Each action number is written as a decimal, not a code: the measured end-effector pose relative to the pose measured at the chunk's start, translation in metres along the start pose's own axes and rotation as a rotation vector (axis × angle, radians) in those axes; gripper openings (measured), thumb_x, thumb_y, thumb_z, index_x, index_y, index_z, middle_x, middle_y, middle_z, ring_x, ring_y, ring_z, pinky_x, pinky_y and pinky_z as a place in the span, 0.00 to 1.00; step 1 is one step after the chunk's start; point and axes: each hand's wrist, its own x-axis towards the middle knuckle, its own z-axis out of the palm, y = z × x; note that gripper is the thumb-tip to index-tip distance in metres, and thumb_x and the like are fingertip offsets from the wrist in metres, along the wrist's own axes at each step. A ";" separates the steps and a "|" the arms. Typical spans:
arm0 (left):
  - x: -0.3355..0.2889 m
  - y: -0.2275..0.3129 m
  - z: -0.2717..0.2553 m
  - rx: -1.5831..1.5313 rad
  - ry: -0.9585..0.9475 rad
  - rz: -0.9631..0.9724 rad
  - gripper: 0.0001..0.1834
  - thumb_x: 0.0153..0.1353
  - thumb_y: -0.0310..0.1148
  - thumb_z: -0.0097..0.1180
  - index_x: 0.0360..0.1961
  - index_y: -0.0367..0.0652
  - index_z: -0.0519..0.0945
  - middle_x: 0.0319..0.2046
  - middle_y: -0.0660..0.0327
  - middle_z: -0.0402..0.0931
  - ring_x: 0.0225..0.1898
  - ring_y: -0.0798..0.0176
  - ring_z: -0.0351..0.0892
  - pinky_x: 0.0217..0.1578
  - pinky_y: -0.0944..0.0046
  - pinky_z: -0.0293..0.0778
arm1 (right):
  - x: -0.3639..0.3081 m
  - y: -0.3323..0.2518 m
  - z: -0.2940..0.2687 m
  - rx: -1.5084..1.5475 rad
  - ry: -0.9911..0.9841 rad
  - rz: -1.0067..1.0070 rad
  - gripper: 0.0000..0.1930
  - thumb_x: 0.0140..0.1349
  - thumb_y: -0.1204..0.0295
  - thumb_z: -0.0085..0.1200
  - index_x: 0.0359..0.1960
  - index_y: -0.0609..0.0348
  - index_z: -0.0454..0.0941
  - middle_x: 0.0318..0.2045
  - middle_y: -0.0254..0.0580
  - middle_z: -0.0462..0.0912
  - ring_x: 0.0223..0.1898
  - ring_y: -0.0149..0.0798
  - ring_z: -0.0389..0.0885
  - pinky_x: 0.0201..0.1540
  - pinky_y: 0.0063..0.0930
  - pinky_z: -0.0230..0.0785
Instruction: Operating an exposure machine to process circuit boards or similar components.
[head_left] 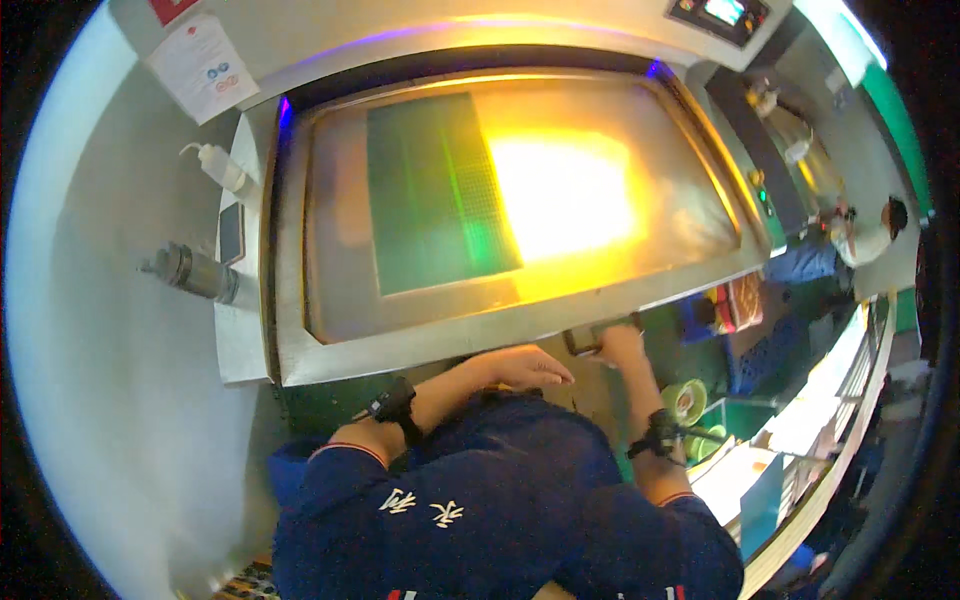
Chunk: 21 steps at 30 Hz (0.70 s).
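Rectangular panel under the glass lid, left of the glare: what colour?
Green panel, with a fine grid sheen, in the head view.

Single view only, from a head-worn fisheye camera looking steeply down past the wearer's chest. It faces a large glass-topped machine (500,200) filling the far and middle field, its near edge close below the lens. The left hand (525,367) and right hand (622,343) enter from the near edge. Straight edges bow toward the rim; corners are black. Floor lies left, shelving right.
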 end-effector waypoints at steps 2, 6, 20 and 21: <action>0.009 -0.037 -0.031 0.163 0.287 -0.062 0.24 0.71 0.46 0.46 0.61 0.44 0.75 0.61 0.53 0.73 0.59 0.52 0.73 0.63 0.55 0.64 | 0.027 -0.014 0.016 0.004 -0.073 0.000 0.24 0.44 0.44 0.69 0.30 0.53 0.86 0.32 0.46 0.87 0.37 0.49 0.86 0.41 0.42 0.78; -0.007 -0.062 -0.111 0.618 0.778 -0.867 0.32 0.71 0.58 0.38 0.70 0.56 0.63 0.73 0.57 0.52 0.72 0.39 0.48 0.66 0.24 0.40 | 0.027 -0.016 0.021 0.057 -0.067 -0.054 0.24 0.48 0.45 0.66 0.30 0.55 0.86 0.31 0.48 0.86 0.37 0.51 0.85 0.42 0.43 0.77; -0.028 -0.119 -0.107 1.063 0.904 -1.150 0.33 0.69 0.57 0.40 0.74 0.67 0.54 0.76 0.67 0.41 0.75 0.38 0.38 0.63 0.16 0.36 | -0.032 0.009 0.046 0.841 0.070 -0.402 0.11 0.56 0.66 0.62 0.39 0.55 0.82 0.43 0.51 0.81 0.50 0.50 0.78 0.57 0.47 0.67; -0.033 -0.118 -0.105 1.104 0.923 -1.135 0.34 0.67 0.57 0.43 0.73 0.67 0.56 0.76 0.67 0.42 0.74 0.37 0.39 0.63 0.16 0.35 | -0.015 0.022 0.060 0.720 0.070 -0.326 0.12 0.57 0.66 0.61 0.40 0.56 0.80 0.42 0.52 0.81 0.51 0.50 0.78 0.54 0.47 0.69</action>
